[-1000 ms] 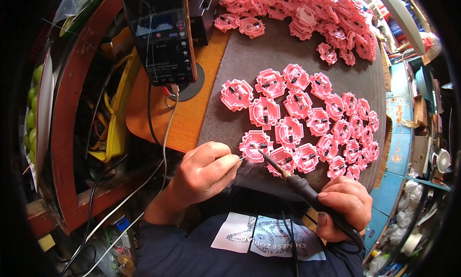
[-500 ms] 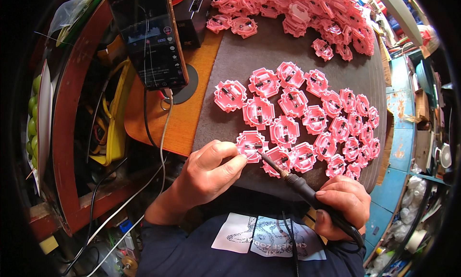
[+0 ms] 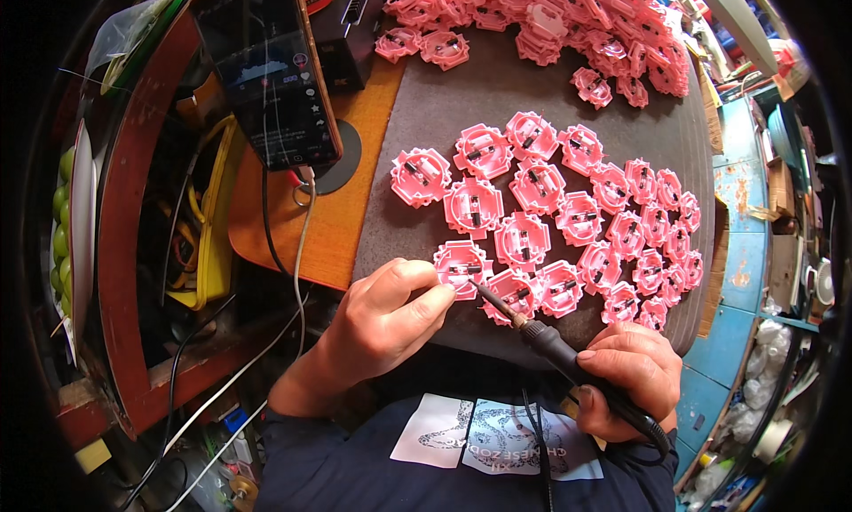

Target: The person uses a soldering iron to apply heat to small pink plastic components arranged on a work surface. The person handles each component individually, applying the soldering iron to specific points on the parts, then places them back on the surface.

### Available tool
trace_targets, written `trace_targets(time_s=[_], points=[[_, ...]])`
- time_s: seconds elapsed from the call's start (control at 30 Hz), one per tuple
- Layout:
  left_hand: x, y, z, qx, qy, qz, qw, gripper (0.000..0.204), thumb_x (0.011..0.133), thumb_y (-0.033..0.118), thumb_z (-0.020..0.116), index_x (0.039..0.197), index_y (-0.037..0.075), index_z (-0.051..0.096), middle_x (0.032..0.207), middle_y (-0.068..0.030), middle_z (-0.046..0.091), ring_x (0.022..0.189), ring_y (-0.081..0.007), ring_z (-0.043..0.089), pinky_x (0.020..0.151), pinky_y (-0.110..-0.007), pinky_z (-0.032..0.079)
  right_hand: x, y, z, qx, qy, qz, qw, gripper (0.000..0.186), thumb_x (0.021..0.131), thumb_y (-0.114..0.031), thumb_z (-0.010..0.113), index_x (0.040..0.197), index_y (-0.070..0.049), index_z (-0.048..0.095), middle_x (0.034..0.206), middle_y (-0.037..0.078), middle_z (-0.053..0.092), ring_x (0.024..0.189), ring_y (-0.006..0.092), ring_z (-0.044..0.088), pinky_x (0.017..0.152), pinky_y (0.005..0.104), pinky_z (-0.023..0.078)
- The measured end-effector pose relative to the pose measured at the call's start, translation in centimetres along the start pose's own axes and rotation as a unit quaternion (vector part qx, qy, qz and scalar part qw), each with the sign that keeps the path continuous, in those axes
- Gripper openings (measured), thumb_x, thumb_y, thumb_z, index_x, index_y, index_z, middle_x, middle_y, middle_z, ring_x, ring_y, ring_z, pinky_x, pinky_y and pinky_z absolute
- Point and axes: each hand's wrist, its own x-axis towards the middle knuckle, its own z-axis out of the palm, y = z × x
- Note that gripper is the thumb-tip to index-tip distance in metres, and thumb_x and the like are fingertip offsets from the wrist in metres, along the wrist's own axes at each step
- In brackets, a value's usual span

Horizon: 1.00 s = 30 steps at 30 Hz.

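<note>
My right hand [image 3: 635, 370] grips a soldering iron [image 3: 552, 345] by its black handle. The iron's thin tip points up and left, at the lower right edge of the nearest-left pink plastic housing [image 3: 455, 251]. That housing lies on the dark board with a small black component across its middle. At its lower left side my left hand [image 3: 382, 321] is closed in a pinch, fingertips right against or just beside the housing. Whatever is between those fingers is too small to make out. Several more pink housings [image 3: 522, 240] with black components lie face up beyond and to the right.
A big heap of pink housings [image 3: 612, 24] covers the board's far end. The dark board [image 3: 426, 113] rests on an orange wooden table [image 3: 333, 246]. A phone [image 3: 266, 77] stands at the left, a white cable [image 3: 306, 219] hanging from it. Cluttered blue shelving [image 3: 741, 272] flanks the right.
The whole view has shifted very slightly. Both hands keep their grips, and the iron's tip stays by the same housing.
</note>
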Motion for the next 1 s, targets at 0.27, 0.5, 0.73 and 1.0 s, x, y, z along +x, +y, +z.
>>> trace_targets(time_s=[0.27,0.5,0.73,1.0], points=[[-0.3,0.2,0.1,0.009,-0.004,-0.021,1.000,0.034,0.075,-0.008,0.084,0.106,0.000,0.074,0.102,-0.0132,0.064,0.083,-0.0273,0.069,0.071,-0.037,0.058,-0.3,0.1,0.1,0.005,0.008,0.002,1.000,0.032,0.080,-0.006,0.077,0.108,0.006,0.069,0.076,0.015,0.068,0.058,0.0263,0.067,0.052,0.0364,0.055],[-0.6,0.2,0.4,0.008,0.022,-0.026,0.999,0.030,0.077,-0.008,0.085,0.104,0.001,0.074,0.100,-0.0122,0.065,0.079,-0.0251,0.069,0.068,-0.034,0.057,-0.4,0.1,0.1,0.011,0.007,0.005,1.000,0.033,0.080,-0.006,0.078,0.109,0.005,0.069,0.076,0.015,0.068,0.058,0.0267,0.067,0.053,0.0366,0.055],[-1.0,0.1,0.5,-0.016,0.053,-0.047,0.997,0.028,0.081,-0.007,0.084,0.103,0.002,0.069,0.100,-0.0135,0.067,0.078,-0.0253,0.069,0.067,-0.034,0.057,-0.3,0.1,0.1,0.006,0.005,0.004,1.000,0.033,0.080,-0.007,0.078,0.109,0.005,0.069,0.076,0.015,0.068,0.058,0.0268,0.067,0.053,0.0366,0.055],[-0.4,-0.3,-2.5,-0.042,0.071,-0.074,0.994,0.024,0.088,-0.004,0.082,0.106,0.003,0.068,0.095,-0.0135,0.069,0.073,-0.0240,0.069,0.063,-0.032,0.056,-0.7,-1.0,-0.3,-0.028,0.063,0.052,0.996,0.033,0.081,-0.012,0.080,0.109,0.000,0.069,0.077,0.016,0.068,0.061,0.0280,0.067,0.056,0.0378,0.053]])
